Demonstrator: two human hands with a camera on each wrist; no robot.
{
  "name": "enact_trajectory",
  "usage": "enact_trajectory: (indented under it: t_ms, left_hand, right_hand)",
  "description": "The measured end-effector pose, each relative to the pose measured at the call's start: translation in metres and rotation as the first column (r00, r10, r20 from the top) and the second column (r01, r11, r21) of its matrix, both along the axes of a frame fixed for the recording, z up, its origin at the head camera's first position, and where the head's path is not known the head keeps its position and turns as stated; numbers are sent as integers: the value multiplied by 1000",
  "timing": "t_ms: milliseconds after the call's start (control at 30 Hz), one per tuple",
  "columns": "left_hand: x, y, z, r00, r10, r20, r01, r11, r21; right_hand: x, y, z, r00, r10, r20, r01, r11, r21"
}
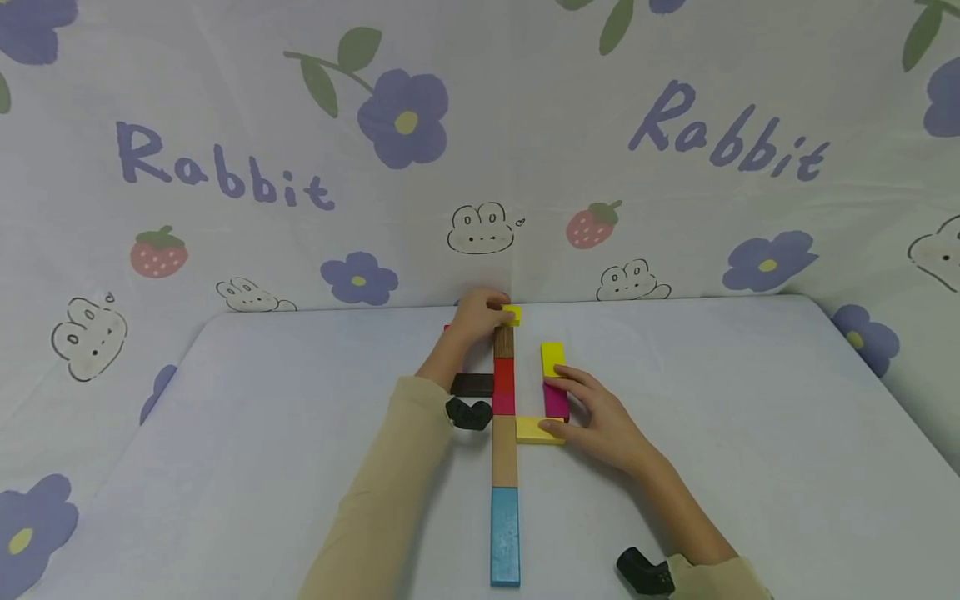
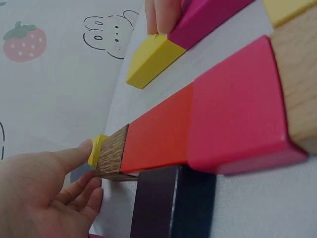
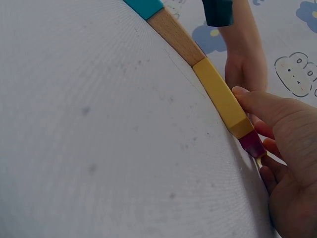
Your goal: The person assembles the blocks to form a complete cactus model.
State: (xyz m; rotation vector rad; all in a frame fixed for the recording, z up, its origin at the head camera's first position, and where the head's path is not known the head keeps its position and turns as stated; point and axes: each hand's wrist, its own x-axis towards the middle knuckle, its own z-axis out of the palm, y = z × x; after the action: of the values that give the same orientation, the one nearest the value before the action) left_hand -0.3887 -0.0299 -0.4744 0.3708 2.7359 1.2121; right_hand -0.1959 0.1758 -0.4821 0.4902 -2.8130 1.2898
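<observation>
Blocks lie end to end in a column. At its far end my left hand (image 1: 477,317) pinches a small yellow block (image 1: 513,315) against a dark-grained wooden block (image 1: 504,342). Nearer come a red block (image 1: 504,375), a pinkish-red block (image 1: 504,405), a plain wooden block (image 1: 505,450) and a blue block (image 1: 505,537). My right hand (image 1: 611,425) spreads over a branch on the right. Its thumb touches a flat yellow block (image 1: 531,430); its fingers rest on a magenta block (image 1: 555,402) and another yellow block (image 1: 552,357).
A black block (image 1: 472,385) juts left from the column, beside the red block. Behind the left wrist a bit of red (image 1: 447,327) shows, mostly hidden. A patterned cloth (image 1: 405,200) hangs behind the white table (image 1: 262,433).
</observation>
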Motion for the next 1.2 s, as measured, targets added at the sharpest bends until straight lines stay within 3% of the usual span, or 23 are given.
enact_trajectory:
  t_ms: [133,233,433,1200]
  left_hand:
    - [-9,2,-5,1000,-2,22,2,1000,23]
    - [11,6,16,998,18,60,-20,999,38]
    - [26,10,27,997,58,55,-60,997,38]
    - [22,4,26,991,37,128,-40,999,20]
  right_hand:
    - [0,-1,1,1000,-2,-1,2,1000,3]
    - [1,-1,1,1000,-4,3,4,1000,4]
    - [1,-1,-1,1000,-1,6,1,1000,4]
    - [2,-2,0,1000,-12,7,12,1000,9]
